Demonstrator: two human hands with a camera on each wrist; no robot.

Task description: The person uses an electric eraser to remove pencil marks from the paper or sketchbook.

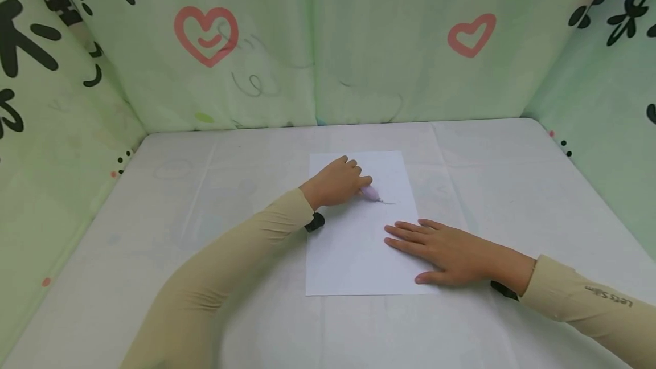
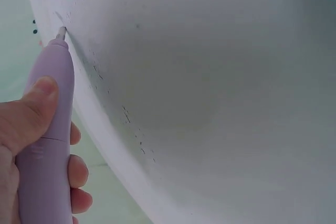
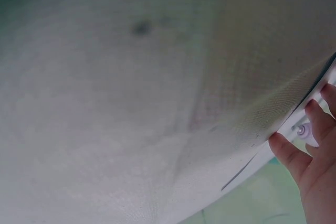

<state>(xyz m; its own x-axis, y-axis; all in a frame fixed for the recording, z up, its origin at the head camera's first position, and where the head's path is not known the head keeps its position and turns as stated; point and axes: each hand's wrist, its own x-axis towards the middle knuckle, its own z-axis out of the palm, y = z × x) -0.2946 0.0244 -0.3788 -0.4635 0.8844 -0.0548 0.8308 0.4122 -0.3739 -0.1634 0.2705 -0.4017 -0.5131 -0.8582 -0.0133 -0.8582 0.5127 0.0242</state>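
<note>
My left hand (image 1: 338, 182) grips a lilac electric eraser (image 1: 371, 193) over the upper part of a white sheet of paper (image 1: 353, 261). In the left wrist view, the thumb presses one side of the electric eraser (image 2: 50, 103) and the fingers wrap round the other. Its narrow tip meets the paper at the end of a short grey line (image 1: 390, 204). Small dark crumbs (image 2: 126, 114) lie scattered near it. The right hand (image 1: 446, 249) rests spread and palm down on the sheet's lower right edge.
A white cloth covers the table (image 1: 246, 312) around the paper. Green printed curtains (image 1: 369, 44) with hearts and black drawings close off the back and both sides. Dark wrist devices (image 1: 315, 222) sit under both cuffs.
</note>
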